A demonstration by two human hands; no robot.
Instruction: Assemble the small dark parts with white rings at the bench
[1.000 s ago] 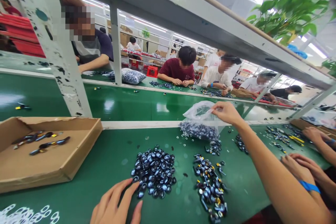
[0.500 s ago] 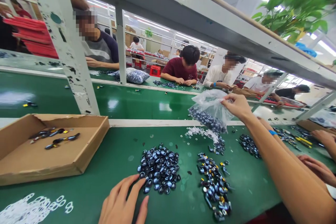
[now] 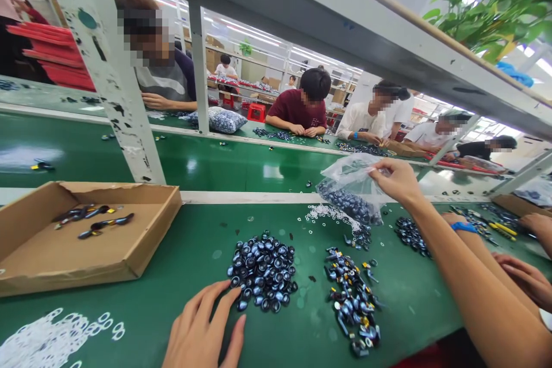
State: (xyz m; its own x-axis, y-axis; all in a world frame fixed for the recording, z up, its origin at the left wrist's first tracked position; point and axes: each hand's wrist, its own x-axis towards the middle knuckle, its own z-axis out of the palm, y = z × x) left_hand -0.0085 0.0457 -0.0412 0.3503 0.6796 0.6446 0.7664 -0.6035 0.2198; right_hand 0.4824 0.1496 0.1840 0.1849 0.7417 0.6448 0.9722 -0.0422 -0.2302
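Observation:
My left hand (image 3: 202, 322) lies low in the middle of the view, fingers spread and bent, its fingertips at the near left edge of a pile of small, shiny dark-blue cup-shaped caps (image 3: 264, 273). No part is seen gripped in it. On the right, my right arm stretches forward. My right hand (image 3: 397, 181) pinches the top of a clear plastic bag (image 3: 351, 175), which hangs tilted above the bench and holds many small dark-blue parts. Under the bag lie scattered white rings (image 3: 330, 215). Nearer me is a heap of dark-blue earphone-like pieces with yellow bits (image 3: 353, 299).
A cardboard tray (image 3: 125, 267) with a few wired parts stands at left, with white rings (image 3: 47, 336) before it. A white post (image 3: 125, 109) and an overhead shelf (image 3: 366, 29) frame the green bench. At right, a co-worker's blue-banded wrist (image 3: 464, 226) is close to my arm.
The view has shifted slightly. The bag stays in my right hand, and my left hand remains at the caps. Beside my right arm, the co-worker's wrist with the blue band has moved.

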